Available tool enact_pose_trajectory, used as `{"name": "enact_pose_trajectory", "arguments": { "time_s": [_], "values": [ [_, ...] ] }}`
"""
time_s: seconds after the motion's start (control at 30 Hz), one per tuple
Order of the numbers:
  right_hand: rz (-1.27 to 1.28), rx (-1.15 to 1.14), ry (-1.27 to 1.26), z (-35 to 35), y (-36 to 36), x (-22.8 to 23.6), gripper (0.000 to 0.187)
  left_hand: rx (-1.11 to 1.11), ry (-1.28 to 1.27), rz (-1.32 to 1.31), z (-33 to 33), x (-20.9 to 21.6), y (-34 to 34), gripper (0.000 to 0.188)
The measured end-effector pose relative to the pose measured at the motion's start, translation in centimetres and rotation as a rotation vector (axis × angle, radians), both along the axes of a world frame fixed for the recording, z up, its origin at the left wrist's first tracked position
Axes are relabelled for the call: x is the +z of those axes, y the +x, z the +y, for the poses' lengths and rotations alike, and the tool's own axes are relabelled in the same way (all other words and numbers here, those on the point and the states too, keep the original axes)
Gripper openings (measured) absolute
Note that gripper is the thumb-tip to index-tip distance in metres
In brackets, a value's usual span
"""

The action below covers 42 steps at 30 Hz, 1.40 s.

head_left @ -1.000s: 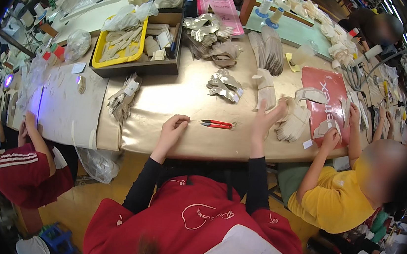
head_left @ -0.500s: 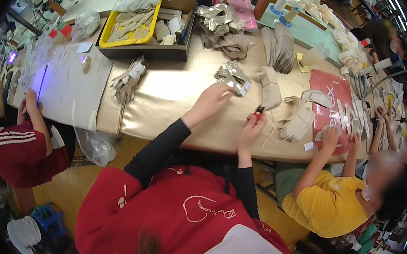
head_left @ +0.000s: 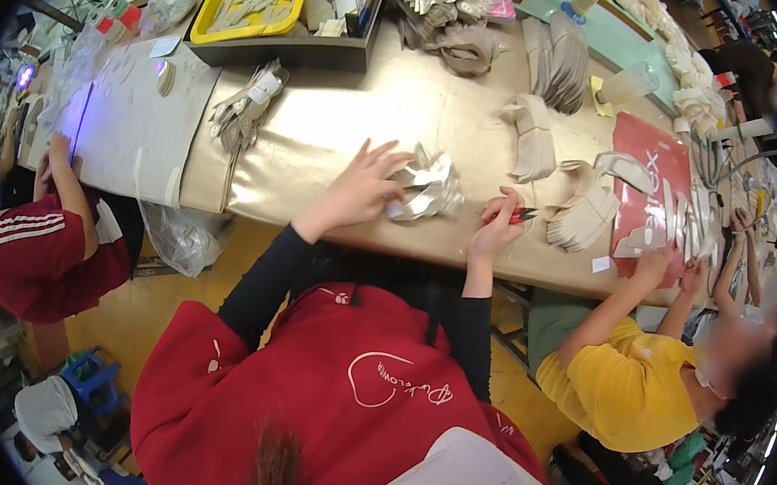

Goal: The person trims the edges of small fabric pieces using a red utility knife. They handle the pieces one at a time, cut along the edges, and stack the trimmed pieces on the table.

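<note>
- Gold sheeting covers the bench (head_left: 312, 154), seen from the head camera; its smooth face probably lets pieces slide easily.
- Silver bundle (head_left: 432, 188): shiny strips near the bench's front edge, between the person's hands, presumably there for easy reach.
- Left hand (head_left: 356, 190): fingers spread at the bundle's left side, perhaps to steady it. Whether they pinch it cannot be told. A small pale tag (head_left: 396, 210) shows beside the fingers.
- Right hand (head_left: 496, 227): curled around red snips (head_left: 524, 215), dark tips pointing right, away from the left hand; that seems a safe way to carry them. They are apart from the silver bundle.
- Beige stack (head_left: 533, 142) and fanned pile (head_left: 585, 216): right of the silver bundle, apart from it, likely to keep the kinds separate.
- Tied bundle (head_left: 249, 109): well to the left, its middle wrapped in something pale, which probably holds the strips together.
- Yellow tray (head_left: 244, 37): inside a dark box (head_left: 285, 58), upper left; the raised sides likely contain loose pieces.
- Red sheet (head_left: 637, 179): far right, under strips, before a co-worker in yellow (head_left: 615, 385).
</note>
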State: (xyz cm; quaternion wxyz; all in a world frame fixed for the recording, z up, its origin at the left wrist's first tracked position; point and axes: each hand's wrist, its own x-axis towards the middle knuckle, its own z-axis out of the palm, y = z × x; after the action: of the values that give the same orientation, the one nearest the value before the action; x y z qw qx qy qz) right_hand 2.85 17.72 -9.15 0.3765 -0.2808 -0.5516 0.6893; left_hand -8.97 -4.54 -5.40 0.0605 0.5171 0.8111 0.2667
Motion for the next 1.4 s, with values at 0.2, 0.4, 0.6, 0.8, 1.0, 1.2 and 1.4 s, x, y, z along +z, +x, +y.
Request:
{"name": "enact_pose_trajectory", "arguments": {
  "time_s": [0.2, 0.4, 0.6, 0.8, 1.0, 1.2, 1.4],
  "values": [
    [-0.093, 0.047, 0.041, 0.0, -0.2, 0.0, 0.03, 0.132, 0.069, -0.24, -3.7, 1.5, 3.5, 0.028],
    [-0.097, 0.056, 0.047, -0.1, 0.2, 0.1, 0.03, 0.098, -0.022, -0.134, -1.8, 1.1, 5.9, 0.031],
    [-0.139, 0.079, 0.032, -0.1, 0.3, 0.4, 0.03, 0.274, 0.299, -0.248, -0.4, 2.3, 3.6, 0.014],
    [-0.118, 0.08, 0.035, 0.0, 0.1, 0.1, 0.03, 0.6, 0.7, -0.894, -0.3, 5.8, 1.9, 0.022],
    [-0.134, 0.08, 0.033, 0.0, 0.0, -0.3, 0.029, 0.614, 0.84, -1.279, -2.1, 7.0, 1.3, 0.029],
    [-0.111, 0.091, 0.05, 0.4, -0.1, -0.7, 0.025, 0.56, 0.811, -1.429, -2.1, 6.6, 2.3, 0.031],
    [-0.099, 0.296, 0.476, -3.1, 1.4, 2.0, 0.012, 0.552, 0.73, -1.406, -1.0, 6.5, 3.0, 0.033]
  ]
}}
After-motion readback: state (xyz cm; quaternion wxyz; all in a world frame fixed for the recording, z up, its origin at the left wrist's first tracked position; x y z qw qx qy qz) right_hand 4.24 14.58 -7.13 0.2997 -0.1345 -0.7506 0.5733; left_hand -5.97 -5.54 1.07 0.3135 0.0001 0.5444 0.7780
